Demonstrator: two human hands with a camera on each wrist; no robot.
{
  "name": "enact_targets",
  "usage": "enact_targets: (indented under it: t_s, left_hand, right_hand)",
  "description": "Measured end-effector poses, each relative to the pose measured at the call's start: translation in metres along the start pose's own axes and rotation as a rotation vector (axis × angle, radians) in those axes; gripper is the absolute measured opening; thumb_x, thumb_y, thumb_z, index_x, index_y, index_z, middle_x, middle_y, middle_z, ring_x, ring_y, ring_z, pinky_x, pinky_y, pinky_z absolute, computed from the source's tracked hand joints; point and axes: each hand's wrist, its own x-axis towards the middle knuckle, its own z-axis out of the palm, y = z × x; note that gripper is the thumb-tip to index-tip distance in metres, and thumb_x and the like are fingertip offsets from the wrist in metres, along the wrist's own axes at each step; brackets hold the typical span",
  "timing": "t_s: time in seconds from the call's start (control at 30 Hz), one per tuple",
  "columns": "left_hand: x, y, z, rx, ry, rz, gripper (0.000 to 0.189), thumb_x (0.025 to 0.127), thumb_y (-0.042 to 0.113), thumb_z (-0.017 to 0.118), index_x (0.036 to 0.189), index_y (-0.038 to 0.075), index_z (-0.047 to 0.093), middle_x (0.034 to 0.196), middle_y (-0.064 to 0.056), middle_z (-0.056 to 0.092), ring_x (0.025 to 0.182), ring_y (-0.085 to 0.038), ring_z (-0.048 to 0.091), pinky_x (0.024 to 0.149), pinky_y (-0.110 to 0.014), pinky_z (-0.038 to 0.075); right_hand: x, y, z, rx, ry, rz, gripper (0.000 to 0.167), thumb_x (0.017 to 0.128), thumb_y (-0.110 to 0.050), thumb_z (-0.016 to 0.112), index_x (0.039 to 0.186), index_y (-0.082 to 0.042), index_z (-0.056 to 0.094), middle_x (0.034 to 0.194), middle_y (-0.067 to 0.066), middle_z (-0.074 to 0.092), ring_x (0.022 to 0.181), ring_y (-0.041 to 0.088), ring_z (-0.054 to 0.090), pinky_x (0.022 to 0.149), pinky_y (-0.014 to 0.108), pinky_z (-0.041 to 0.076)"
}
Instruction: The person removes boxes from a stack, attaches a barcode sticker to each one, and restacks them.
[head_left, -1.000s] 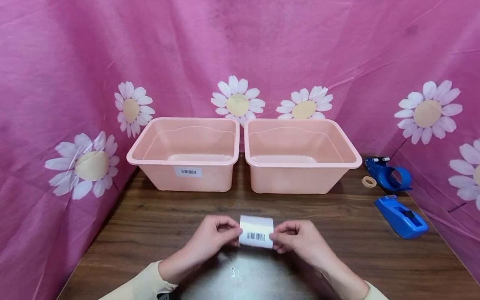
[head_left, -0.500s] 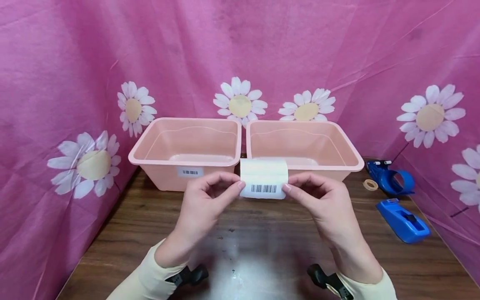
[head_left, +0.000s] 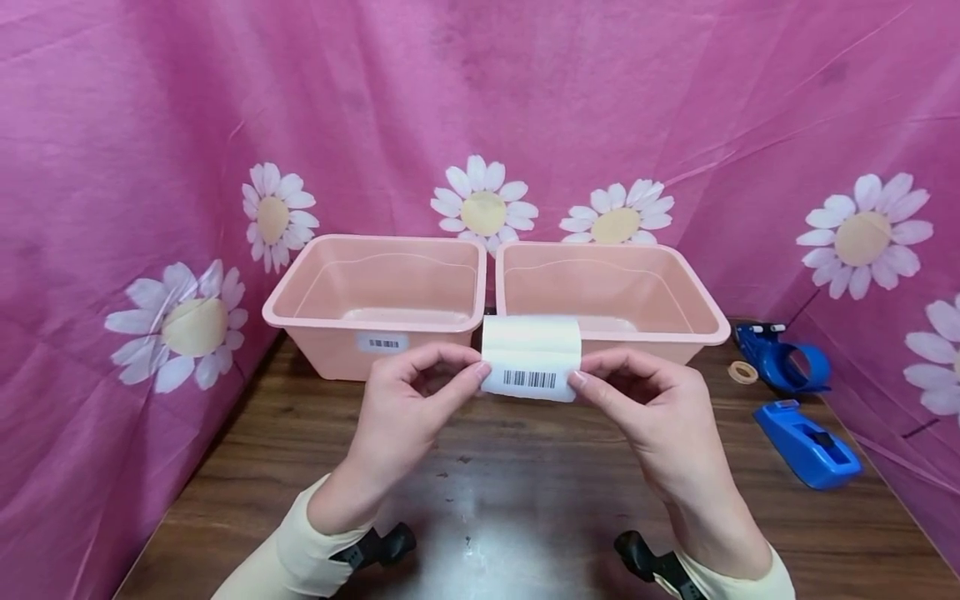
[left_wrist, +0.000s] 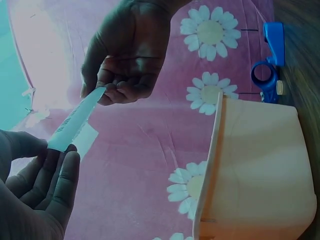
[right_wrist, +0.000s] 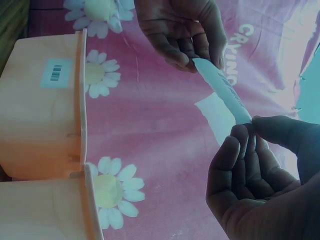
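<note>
A white barcode label (head_left: pixel 530 358) is stretched between both hands, held up in front of the right-hand pink bin (head_left: pixel 600 337). My left hand (head_left: pixel 401 417) pinches its left edge between thumb and fingers. At the opposite edge my right hand (head_left: pixel 660 425) pinches it the same way. The printed barcode faces the head camera. Both wrist views show the label (left_wrist: pixel 75 122) edge-on, with a pale flap (right_wrist: pixel 217 115) angled off behind it. To the left stands a second pink bin (head_left: pixel 375 323), bearing a small barcode label (head_left: pixel 383 343) on its front wall.
On the right of the wooden table (head_left: pixel 465 475) lie a blue tape dispenser (head_left: pixel 806 446), a blue tape gun (head_left: pixel 783 358) and a small tan tape roll (head_left: pixel 742 372). A pink flowered cloth (head_left: pixel 390 100) hangs behind and at both sides.
Both hands have lifted the label from low over the table to in front of the right bin. Over the last half second they have barely moved.
</note>
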Motion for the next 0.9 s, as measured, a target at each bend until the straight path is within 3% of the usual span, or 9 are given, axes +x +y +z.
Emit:
enact_targets:
  t_s: [0.13,0.43,0.6,0.67,0.77,0.9]
  left_hand:
    - [0.001,0.001,-0.002,0.004,-0.007,-0.021,0.010,0.098,0.001,0.083,0.105,-0.005,0.083,0.089,-0.019,0.081,0.077,-0.008,0.074,0.071,-0.021,0.063]
    - [0.008,-0.001,-0.008,-0.040,-0.030,-0.085,0.013,0.100,0.002,0.081,0.109,-0.008,0.082,0.095,-0.014,0.082,0.077,-0.012,0.078,0.074,-0.027,0.067]
    - [0.011,-0.007,-0.004,-0.051,0.017,-0.057,0.011,0.099,-0.001,0.081,0.106,-0.010,0.081,0.098,-0.019,0.082,0.078,-0.010,0.077,0.074,-0.026,0.067]
    - [0.012,-0.011,0.001,-0.057,0.058,-0.036,0.010,0.098,-0.003,0.081,0.105,-0.010,0.082,0.101,-0.021,0.082,0.078,-0.008,0.077,0.075,-0.026,0.068]
    - [0.011,-0.018,0.010,-0.063,0.116,-0.010,0.010,0.097,-0.003,0.081,0.105,-0.009,0.082,0.104,-0.024,0.082,0.079,-0.008,0.077,0.075,-0.025,0.069]
    - [0.004,-0.026,0.023,-0.103,0.135,0.031,0.011,0.097,-0.005,0.081,0.105,-0.012,0.082,0.105,-0.030,0.081,0.080,-0.007,0.080,0.076,-0.027,0.070]
  right_hand:
    - [0.000,0.002,0.000,-0.022,-0.014,-0.008,0.010,0.096,-0.003,0.088,0.105,-0.002,0.085,0.092,-0.004,0.083,0.079,0.012,0.073,0.071,0.023,0.061]
    - [0.001,0.007,0.001,-0.132,-0.059,-0.045,0.009,0.097,-0.009,0.088,0.105,-0.007,0.086,0.092,-0.005,0.083,0.077,0.012,0.072,0.066,0.024,0.059]
    - [0.001,0.005,0.007,-0.143,0.023,-0.051,0.010,0.099,-0.012,0.088,0.108,-0.009,0.086,0.093,-0.009,0.082,0.081,0.011,0.072,0.070,0.022,0.059]
    - [-0.001,0.006,0.013,-0.134,0.097,-0.093,0.009,0.098,-0.010,0.087,0.107,-0.009,0.086,0.095,-0.008,0.083,0.084,0.011,0.073,0.073,0.019,0.061]
    - [-0.008,0.008,0.025,-0.151,0.170,-0.231,0.014,0.095,-0.001,0.088,0.106,-0.009,0.087,0.098,-0.001,0.084,0.089,0.009,0.075,0.079,0.016,0.062]
    - [-0.014,0.014,0.040,-0.264,0.180,-0.433,0.024,0.091,0.002,0.091,0.111,-0.010,0.088,0.104,0.005,0.086,0.097,0.004,0.076,0.091,0.011,0.059]
